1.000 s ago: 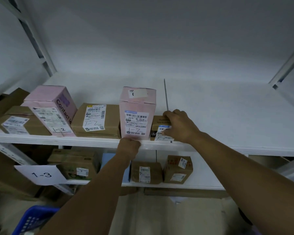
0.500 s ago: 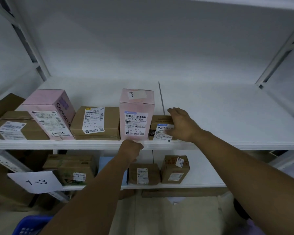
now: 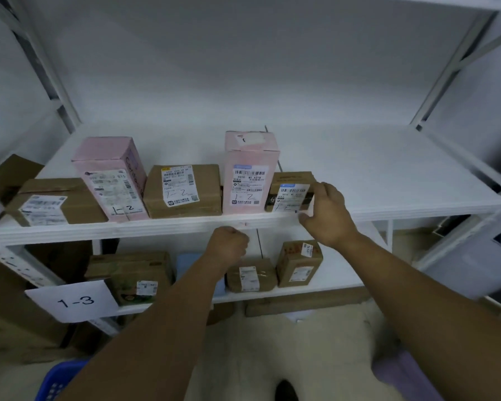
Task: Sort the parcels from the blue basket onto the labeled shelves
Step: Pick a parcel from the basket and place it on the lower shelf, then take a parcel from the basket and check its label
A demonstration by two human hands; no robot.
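Here, the step in hand appears to be the final seating of a small brown cardboard parcel [image 3: 291,192] on the upper white shelf [image 3: 185,225]. The parcel stands at the right end of the row, just beside a tall pink carton [image 3: 250,172] marked 1-2 and close to the shelf's front edge. The right hand [image 3: 329,217] rests against the parcel's right side with its fingers [image 3: 322,187] loosely extended, touching but not wrapped round it. The left hand [image 3: 229,244] hangs below the shelf edge, fingers curled into a fist with nothing visible in it. The parcel lies flat with its white label facing the person. Its long axis seems to run left to right along the shelf front, though its depth is foreshortened. The next move calls for lifting the right hand clear without disturbing the row, then reaching down to the blue plastic basket [image 3: 61,380] at lower left.
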